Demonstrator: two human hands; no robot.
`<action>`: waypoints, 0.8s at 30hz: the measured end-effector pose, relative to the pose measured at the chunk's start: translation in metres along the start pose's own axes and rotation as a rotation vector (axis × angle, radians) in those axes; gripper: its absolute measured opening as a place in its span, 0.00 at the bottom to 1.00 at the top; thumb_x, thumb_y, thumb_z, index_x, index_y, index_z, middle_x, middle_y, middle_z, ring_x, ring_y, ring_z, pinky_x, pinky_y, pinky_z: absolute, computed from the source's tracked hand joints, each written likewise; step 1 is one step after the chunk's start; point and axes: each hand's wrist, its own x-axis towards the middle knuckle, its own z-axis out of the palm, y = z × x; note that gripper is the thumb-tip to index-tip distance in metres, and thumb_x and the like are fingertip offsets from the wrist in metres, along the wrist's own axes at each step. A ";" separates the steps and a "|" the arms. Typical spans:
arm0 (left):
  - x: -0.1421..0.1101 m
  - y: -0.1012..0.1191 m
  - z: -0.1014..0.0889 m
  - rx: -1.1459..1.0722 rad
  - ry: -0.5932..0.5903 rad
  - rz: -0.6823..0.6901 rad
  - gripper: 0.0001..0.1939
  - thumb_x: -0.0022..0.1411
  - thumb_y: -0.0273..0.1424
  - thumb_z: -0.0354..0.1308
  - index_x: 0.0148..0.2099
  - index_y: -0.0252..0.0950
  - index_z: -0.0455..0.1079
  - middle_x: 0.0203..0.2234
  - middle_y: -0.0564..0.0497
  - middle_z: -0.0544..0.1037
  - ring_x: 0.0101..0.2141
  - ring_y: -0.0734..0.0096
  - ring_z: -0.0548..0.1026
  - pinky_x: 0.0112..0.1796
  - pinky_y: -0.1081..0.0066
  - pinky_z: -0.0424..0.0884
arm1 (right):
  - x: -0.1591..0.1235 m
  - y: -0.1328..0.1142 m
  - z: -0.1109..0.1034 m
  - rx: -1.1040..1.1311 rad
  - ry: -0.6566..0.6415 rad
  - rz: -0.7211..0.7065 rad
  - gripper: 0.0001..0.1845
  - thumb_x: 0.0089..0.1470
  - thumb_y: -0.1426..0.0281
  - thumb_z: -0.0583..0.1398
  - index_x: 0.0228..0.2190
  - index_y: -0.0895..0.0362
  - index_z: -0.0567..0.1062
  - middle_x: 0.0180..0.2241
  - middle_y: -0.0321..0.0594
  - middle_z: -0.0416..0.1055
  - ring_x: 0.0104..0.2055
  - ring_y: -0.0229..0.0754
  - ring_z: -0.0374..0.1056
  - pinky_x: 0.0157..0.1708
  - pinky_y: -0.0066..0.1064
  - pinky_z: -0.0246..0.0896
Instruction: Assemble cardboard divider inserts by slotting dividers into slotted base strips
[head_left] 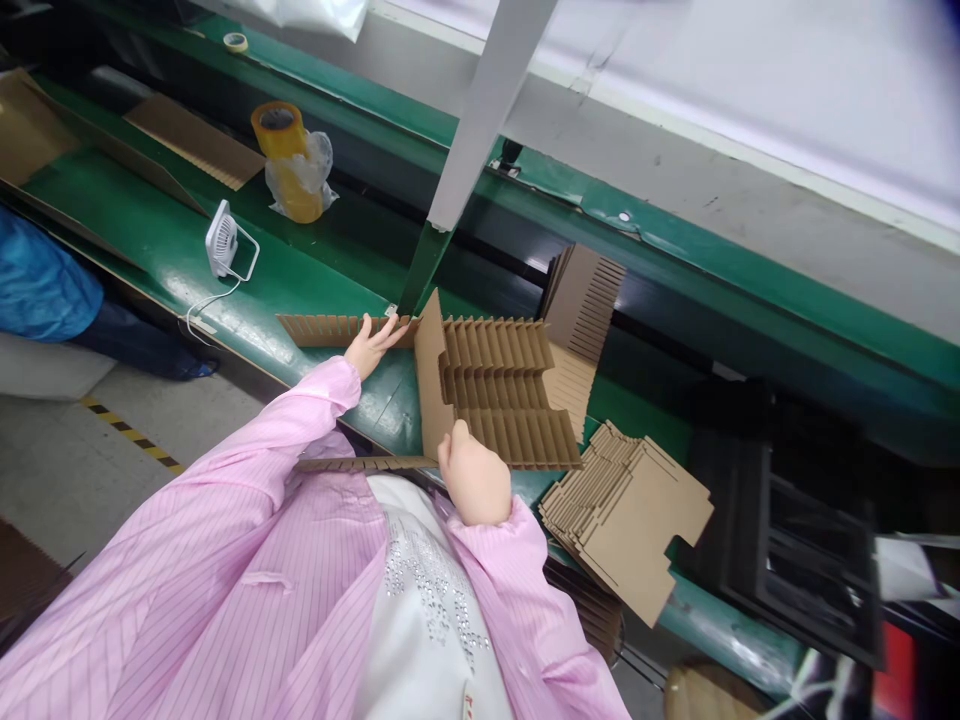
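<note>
A slotted corrugated cardboard divider [495, 385] stands assembled on the green workbench, its cross strips forming rows of narrow cells. My right hand [472, 472] is shut on its near edge, next to a long slotted strip [367, 464] running toward my body. My left hand [371, 348] lies against another slotted cardboard strip [322, 330], with the fingers on its edge. That strip meets an upright cardboard panel [431, 370]. A stack of die-cut cardboard sheets [630, 520] lies to the right of the divider, and another slotted stack [581, 320] leans behind it.
A white clip fan [223, 238] and a yellow tape roll in a plastic bag [292, 165] stand on the green bench [172, 270]. A white post [487, 110] rises beyond my hands. Black trays [795, 530] sit at right. A co-worker's blue sleeve [41, 280] shows at left.
</note>
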 end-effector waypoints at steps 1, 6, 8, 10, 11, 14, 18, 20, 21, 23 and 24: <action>0.000 0.000 0.000 0.006 -0.005 -0.001 0.37 0.59 0.15 0.42 0.67 0.46 0.54 0.68 0.52 0.50 0.67 0.48 0.40 0.61 0.32 0.37 | 0.000 0.000 -0.002 -0.001 -0.008 -0.004 0.11 0.63 0.68 0.46 0.36 0.58 0.66 0.29 0.41 0.74 0.26 0.37 0.70 0.20 0.29 0.38; 0.000 0.001 -0.001 0.035 0.000 -0.010 0.37 0.59 0.13 0.36 0.67 0.42 0.55 0.67 0.51 0.51 0.68 0.56 0.38 0.62 0.33 0.33 | 0.002 -0.003 -0.007 0.008 -0.061 -0.007 0.12 0.64 0.69 0.45 0.37 0.58 0.66 0.31 0.43 0.75 0.31 0.41 0.73 0.20 0.27 0.41; 0.000 0.001 -0.001 0.034 0.007 -0.010 0.37 0.59 0.13 0.36 0.66 0.42 0.57 0.67 0.51 0.51 0.68 0.57 0.38 0.62 0.34 0.33 | 0.004 -0.004 -0.006 0.011 -0.076 -0.010 0.12 0.64 0.69 0.45 0.38 0.59 0.66 0.31 0.44 0.75 0.32 0.41 0.74 0.21 0.26 0.45; 0.000 0.002 -0.002 0.033 0.000 -0.006 0.36 0.59 0.13 0.37 0.66 0.42 0.58 0.67 0.51 0.51 0.68 0.56 0.38 0.61 0.33 0.33 | 0.007 -0.006 -0.002 0.005 -0.088 -0.012 0.12 0.64 0.70 0.45 0.39 0.60 0.66 0.32 0.45 0.75 0.33 0.42 0.74 0.22 0.25 0.49; 0.000 0.002 -0.003 0.034 -0.004 -0.003 0.36 0.59 0.13 0.38 0.66 0.42 0.58 0.67 0.51 0.52 0.67 0.55 0.38 0.61 0.33 0.33 | 0.009 -0.007 0.001 0.001 -0.096 -0.014 0.12 0.64 0.70 0.45 0.39 0.60 0.66 0.32 0.46 0.75 0.33 0.42 0.75 0.23 0.25 0.51; -0.002 0.002 -0.003 0.048 -0.007 0.008 0.34 0.60 0.14 0.38 0.65 0.40 0.60 0.67 0.49 0.52 0.67 0.52 0.39 0.61 0.32 0.33 | 0.016 -0.012 0.011 -0.006 -0.130 -0.016 0.13 0.64 0.70 0.45 0.41 0.60 0.67 0.33 0.47 0.76 0.36 0.43 0.75 0.25 0.25 0.56; -0.005 0.005 -0.005 0.089 0.011 0.058 0.27 0.65 0.19 0.38 0.63 0.33 0.63 0.66 0.43 0.55 0.67 0.50 0.39 0.61 0.34 0.34 | 0.026 -0.018 0.023 0.000 -0.149 0.001 0.13 0.63 0.72 0.46 0.42 0.61 0.68 0.33 0.50 0.76 0.36 0.45 0.75 0.28 0.28 0.59; -0.008 0.009 -0.005 0.097 0.009 0.130 0.25 0.67 0.21 0.39 0.63 0.35 0.62 0.65 0.43 0.58 0.67 0.51 0.39 0.62 0.35 0.34 | 0.029 -0.020 0.026 0.007 -0.151 0.013 0.15 0.63 0.73 0.45 0.42 0.62 0.69 0.32 0.51 0.76 0.36 0.45 0.75 0.29 0.28 0.60; -0.009 0.012 -0.005 0.090 -0.001 0.181 0.25 0.67 0.21 0.39 0.63 0.38 0.61 0.64 0.45 0.59 0.67 0.53 0.39 0.62 0.37 0.35 | 0.030 -0.022 0.027 0.012 -0.153 0.018 0.15 0.63 0.73 0.44 0.43 0.62 0.69 0.32 0.51 0.76 0.36 0.45 0.75 0.30 0.28 0.61; -0.012 0.018 -0.004 0.051 -0.026 0.295 0.28 0.66 0.19 0.41 0.64 0.45 0.60 0.64 0.50 0.61 0.67 0.59 0.40 0.63 0.41 0.38 | 0.029 -0.024 0.028 0.027 -0.159 0.025 0.16 0.63 0.73 0.44 0.43 0.63 0.70 0.32 0.52 0.76 0.36 0.45 0.75 0.31 0.29 0.61; -0.014 0.021 -0.002 0.024 -0.032 0.345 0.29 0.65 0.18 0.42 0.64 0.47 0.59 0.63 0.51 0.62 0.67 0.61 0.41 0.63 0.43 0.40 | 0.027 -0.024 0.028 0.036 -0.164 0.028 0.16 0.63 0.72 0.45 0.43 0.62 0.70 0.32 0.52 0.76 0.35 0.45 0.75 0.31 0.29 0.61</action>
